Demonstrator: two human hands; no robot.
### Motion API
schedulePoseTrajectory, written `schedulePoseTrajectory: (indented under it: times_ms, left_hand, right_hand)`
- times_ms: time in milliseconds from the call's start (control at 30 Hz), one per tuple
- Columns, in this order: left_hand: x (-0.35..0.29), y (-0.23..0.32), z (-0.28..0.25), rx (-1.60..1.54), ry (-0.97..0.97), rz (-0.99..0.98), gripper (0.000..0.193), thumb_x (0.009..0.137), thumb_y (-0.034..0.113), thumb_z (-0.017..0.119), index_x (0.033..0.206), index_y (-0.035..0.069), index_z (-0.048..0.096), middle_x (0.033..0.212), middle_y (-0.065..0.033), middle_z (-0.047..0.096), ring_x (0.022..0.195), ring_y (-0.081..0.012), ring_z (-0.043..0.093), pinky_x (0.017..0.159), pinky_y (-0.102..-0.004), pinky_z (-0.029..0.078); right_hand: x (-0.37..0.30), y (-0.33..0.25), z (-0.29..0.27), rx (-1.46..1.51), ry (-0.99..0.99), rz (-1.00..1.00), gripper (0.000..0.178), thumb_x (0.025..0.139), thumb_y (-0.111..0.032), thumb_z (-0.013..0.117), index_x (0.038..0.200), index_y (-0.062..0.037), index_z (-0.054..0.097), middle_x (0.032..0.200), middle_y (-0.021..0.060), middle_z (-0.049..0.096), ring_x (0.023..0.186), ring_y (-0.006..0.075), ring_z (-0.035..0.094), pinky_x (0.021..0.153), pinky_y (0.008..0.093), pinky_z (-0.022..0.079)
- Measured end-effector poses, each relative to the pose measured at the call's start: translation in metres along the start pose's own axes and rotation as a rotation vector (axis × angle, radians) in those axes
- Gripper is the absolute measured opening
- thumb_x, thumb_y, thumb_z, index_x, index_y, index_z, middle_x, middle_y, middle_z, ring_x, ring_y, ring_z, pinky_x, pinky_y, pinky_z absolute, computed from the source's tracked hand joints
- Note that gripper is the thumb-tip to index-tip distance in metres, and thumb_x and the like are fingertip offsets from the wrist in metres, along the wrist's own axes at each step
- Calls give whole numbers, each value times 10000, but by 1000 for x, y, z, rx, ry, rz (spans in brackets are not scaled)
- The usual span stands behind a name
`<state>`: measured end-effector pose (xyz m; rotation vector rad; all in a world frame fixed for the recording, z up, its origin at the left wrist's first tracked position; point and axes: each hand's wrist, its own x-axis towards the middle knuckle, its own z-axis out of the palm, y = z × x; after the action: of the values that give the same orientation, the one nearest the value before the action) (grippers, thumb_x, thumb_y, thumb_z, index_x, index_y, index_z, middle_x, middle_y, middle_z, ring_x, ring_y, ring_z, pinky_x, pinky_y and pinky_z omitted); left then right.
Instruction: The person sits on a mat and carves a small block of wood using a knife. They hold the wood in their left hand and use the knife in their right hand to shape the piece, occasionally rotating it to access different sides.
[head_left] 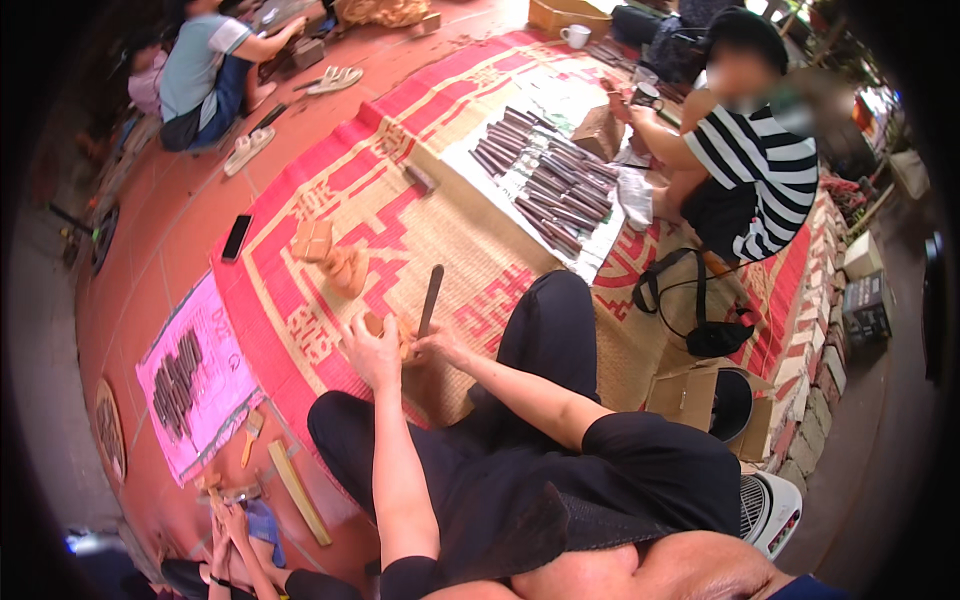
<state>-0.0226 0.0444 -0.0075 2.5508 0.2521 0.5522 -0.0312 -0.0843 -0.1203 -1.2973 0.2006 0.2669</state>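
I sit cross-legged on a patterned mat (440, 230). My left hand (372, 352) is closed around a small block of light brown wood (376, 324), its fingers covering most of it. Just to its right, my right hand (437, 345) grips a dark, slim carving chisel (431, 300), whose long end points up and away from me. The chisel's lower end is hidden by the hand and the wood. Beyond my left hand, a carved wooden piece (345, 268) lies on the mat beside a squarish wooden block (312, 240).
Rows of dark chisels (565, 190) lie on white sheets ahead right, near a person in stripes (755, 160). More tools (178, 385) rest on a pink cloth (205, 440). A phone (237, 238), a brush (252, 437) and a wooden bar (298, 490) lie left. Another person's hands (228, 525) work lower left.
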Motion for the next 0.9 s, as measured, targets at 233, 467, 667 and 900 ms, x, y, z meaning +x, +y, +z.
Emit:
schedulePoseTrajectory:
  times_ms: [233, 467, 667, 900]
  left_hand:
    - [2, -1, 0, 17, 21, 105, 452, 766, 356, 699, 1111, 79, 611, 1034, -154, 551, 1037, -375, 496, 910, -490, 403]
    - [1, 4, -21, 60, -187, 189, 611, 785, 428, 690, 1301, 143, 527, 1224, -155, 487, 1300, -440, 301, 1056, -568, 277]
    - [11, 1, -38, 107, -452, 408, 787, 642, 384, 780, 1345, 199, 477, 1343, -129, 407, 1315, -332, 324, 1037, -539, 292]
    - [20, -12, -27, 41, -360, 308, 636, 659, 379, 788, 1236, 206, 585, 1201, -139, 508, 1130, -340, 504, 923, -464, 431]
  right_hand:
    - [4, -8, -14, 127, 43, 104, 186, 761, -36, 706, 933, 14, 657, 770, 80, 675, 654, 136, 636, 594, 256, 488]
    - [8, 3, -22, 40, 137, 135, 198, 768, -91, 714, 934, 0, 655, 824, 69, 670, 740, 147, 638, 633, 283, 505]
    - [1, -8, -34, -29, 189, 52, 186, 775, -129, 714, 917, -19, 666, 845, 51, 677, 731, 144, 632, 666, 298, 512]
    - [-7, -8, -41, 71, 187, -87, 146, 720, -48, 702, 865, -45, 692, 720, 25, 665, 594, 111, 601, 530, 257, 473]
